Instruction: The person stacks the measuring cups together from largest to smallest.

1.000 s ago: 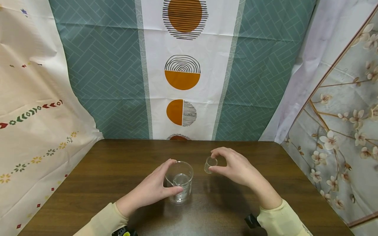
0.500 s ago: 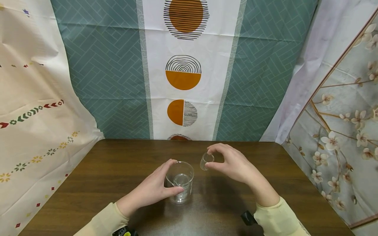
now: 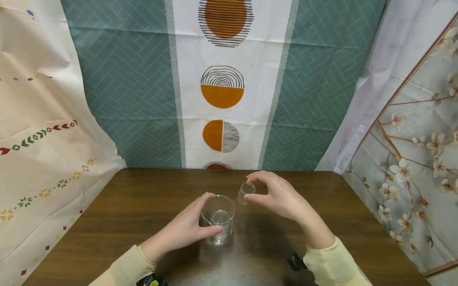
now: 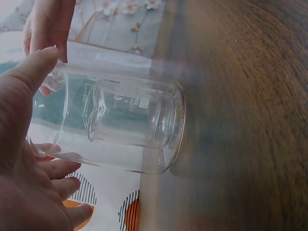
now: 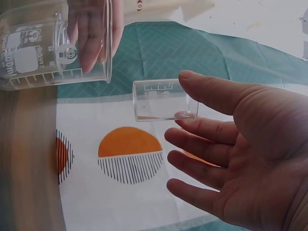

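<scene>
A large clear glass beaker (image 3: 229, 210) with white graduation marks stands upright on the table. My left hand (image 3: 184, 228) grips it near the rim, thumb on the near side and fingers on the far side. Inside it sits a smaller glass beaker (image 4: 127, 113), also upright. Up and to the right of the large beaker, my right hand (image 3: 280, 198) pinches a tiny glass beaker (image 5: 161, 98) by its rim between thumb and fingers. The right wrist view shows this tiny beaker off the table, with the other right fingers spread beneath the thumb.
The dark brown wooden table (image 3: 150, 194) spreads around both hands. A green and white curtain with orange circles (image 3: 222, 95) hangs at its back edge. Patterned cloths hang on the left (image 3: 46, 159) and right (image 3: 404, 171).
My right hand has moved left and slightly farther from me with the tiny beaker, closer to the large beaker. My left hand and the large beaker have stayed put.
</scene>
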Demonstrator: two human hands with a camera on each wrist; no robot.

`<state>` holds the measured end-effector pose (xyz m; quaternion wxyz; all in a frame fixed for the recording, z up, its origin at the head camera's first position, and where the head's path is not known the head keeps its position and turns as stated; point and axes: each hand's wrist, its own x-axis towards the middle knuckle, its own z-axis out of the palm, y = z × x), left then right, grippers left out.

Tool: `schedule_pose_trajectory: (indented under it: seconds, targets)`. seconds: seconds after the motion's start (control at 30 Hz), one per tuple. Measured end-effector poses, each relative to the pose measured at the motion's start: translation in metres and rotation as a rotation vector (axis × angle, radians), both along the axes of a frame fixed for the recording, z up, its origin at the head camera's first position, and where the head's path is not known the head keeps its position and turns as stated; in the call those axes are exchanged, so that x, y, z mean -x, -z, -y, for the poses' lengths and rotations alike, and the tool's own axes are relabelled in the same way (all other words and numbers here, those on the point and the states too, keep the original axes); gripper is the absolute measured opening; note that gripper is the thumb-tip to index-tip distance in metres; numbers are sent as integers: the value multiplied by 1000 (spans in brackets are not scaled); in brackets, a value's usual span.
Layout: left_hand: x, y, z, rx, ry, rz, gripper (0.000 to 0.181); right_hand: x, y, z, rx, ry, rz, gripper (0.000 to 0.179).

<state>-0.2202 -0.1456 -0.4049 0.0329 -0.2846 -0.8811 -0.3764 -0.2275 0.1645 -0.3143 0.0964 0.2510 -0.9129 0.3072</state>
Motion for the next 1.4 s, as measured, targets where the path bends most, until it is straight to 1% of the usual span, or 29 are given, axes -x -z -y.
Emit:
schedule_pose_trajectory:
  seconds: [0.1,0.27,0.37,0.63,1.03,1.2,1.4]
  targets:
    - [1,0,0,0,1,-4,85,0,-2,2,5,3,-8,36]
    - [1,1,0,-2,-3,3,87,0,-5,5,26,-14,-15,34]
    - [1,1,0,-6,-1,10,86,-1,-7,7,44,-24,-5,34]
    - [0,1,0,-11,6,1,85,-2,-9,14,66,-30,10,37]
    - [1,1,0,-19,11,13,84,-4,-7,20,108,-49,-29,39]
    - [1,1,0,-17,11,17,85,-5,-7,21,115,-45,-38,39]
    - [1,1,0,-13,10,21,88,-6,-6,23,114,-60,-41,39]
